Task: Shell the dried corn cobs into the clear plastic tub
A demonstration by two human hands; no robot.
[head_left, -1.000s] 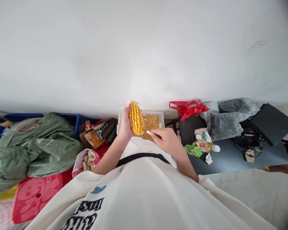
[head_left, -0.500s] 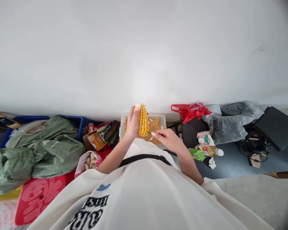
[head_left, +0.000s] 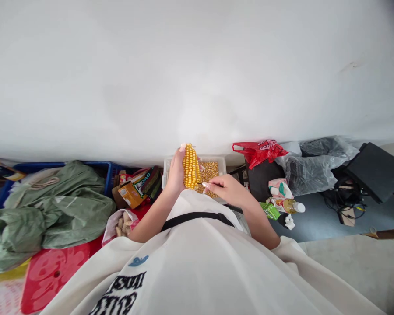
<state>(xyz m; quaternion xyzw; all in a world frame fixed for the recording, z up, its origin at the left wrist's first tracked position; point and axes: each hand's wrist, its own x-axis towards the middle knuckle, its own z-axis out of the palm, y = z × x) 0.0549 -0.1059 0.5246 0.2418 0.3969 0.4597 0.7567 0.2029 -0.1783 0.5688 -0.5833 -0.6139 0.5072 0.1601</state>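
Observation:
A yellow ear of corn (head_left: 191, 166) stands tilted in my left hand (head_left: 175, 174), whose fingers are wrapped round its left side and back. One seam between the kernel rows shows near its right lower side. My right hand (head_left: 229, 189) is pinched close to the lower end of the ear. A thin metal tool is in its fingers, mostly hidden now. Below both hands sits a clear plastic box (head_left: 221, 162) with many loose corn kernels (head_left: 211, 169) in it.
To the left are a blue crate (head_left: 109, 175) with green bags (head_left: 62, 210), a red stool (head_left: 52, 275) and a bag of root-like pieces (head_left: 124, 223). To the right lie a red plastic bag (head_left: 261, 151), a bottle (head_left: 287, 204) and a black device (head_left: 374, 170). A white wall (head_left: 197, 78) rises ahead.
Both hands and the corn have shifted slightly left in view. The ear has turned a little, and the tool's thin tip, seen before at its base, is now hard to see.

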